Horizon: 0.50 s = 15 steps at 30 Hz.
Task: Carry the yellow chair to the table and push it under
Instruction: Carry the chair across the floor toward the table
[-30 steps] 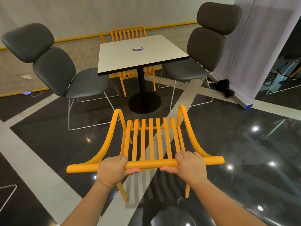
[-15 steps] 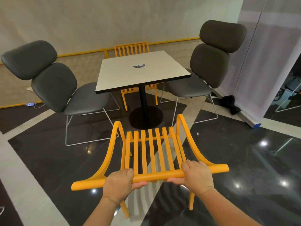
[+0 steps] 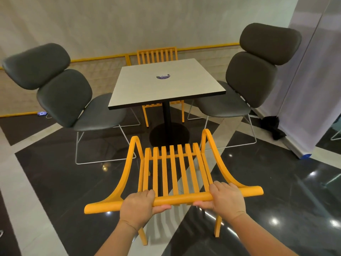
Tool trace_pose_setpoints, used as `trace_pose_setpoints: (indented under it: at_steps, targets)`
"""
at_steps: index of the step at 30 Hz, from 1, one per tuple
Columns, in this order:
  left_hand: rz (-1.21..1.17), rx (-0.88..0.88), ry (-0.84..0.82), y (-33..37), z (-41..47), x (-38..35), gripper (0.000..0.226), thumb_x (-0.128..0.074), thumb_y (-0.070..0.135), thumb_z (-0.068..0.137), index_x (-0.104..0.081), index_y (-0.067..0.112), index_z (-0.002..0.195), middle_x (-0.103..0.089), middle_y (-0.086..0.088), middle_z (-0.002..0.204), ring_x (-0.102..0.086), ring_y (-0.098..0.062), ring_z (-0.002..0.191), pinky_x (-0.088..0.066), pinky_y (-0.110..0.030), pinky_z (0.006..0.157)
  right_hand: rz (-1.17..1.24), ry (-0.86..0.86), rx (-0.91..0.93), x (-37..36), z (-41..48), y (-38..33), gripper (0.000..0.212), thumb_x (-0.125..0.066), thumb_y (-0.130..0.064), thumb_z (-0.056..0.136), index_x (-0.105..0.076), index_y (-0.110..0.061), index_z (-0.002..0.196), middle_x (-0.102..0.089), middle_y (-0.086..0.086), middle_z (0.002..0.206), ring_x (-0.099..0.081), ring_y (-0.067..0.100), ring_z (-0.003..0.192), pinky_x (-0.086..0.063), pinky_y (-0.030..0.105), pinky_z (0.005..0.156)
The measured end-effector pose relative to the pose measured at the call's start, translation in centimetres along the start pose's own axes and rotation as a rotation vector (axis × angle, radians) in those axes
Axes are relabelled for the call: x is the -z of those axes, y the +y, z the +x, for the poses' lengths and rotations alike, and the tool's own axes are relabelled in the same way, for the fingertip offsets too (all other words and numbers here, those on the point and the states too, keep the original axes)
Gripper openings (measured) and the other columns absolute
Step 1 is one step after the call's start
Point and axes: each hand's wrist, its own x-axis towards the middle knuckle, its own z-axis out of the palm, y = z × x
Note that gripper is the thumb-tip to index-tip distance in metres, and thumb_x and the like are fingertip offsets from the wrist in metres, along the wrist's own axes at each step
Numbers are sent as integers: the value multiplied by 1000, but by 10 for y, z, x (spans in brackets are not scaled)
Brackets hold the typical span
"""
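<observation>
Yellow chair: positioned on the near side of the worktop, seat front facing the pedestal base, not yet under it. Left hand grip: closed around the top rail. Right hand grip: closed around the same rail. Round sticker on the worktop: lettering illegible.

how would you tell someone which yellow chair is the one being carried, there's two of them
Start at the square white table in the middle of the room, with a grey padded chair on either side. The carried yellow chair is on the near side of the table, gripped by the top rail in the left hand and right hand. The other yellow chair sits tucked in at the far side, untouched.
</observation>
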Motion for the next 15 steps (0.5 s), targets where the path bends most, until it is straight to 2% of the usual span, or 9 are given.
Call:
trace_pose_setpoints:
  at_steps: [8,15]
  targets:
    - [18,22,34,1,44,-18,73,-23,79,83,-51,20,51,-48,7,41,-44,-8,31,-35,-16,34,23,23,36,-24,38,34,75,-25,-85,78,-51,-19,52,-49,-5,47,-48,13,40,-39,26,43]
    - [35,40,26,2,74,-31,74,-22,79,83,-51,19,51,-47,5,41,-45,-10,31,-37,-18,33,39,61,69,-37,66,58,76,-26,-85,78,-50,-18,51,-47,-4,46,-47,15,39,-39,27,43]
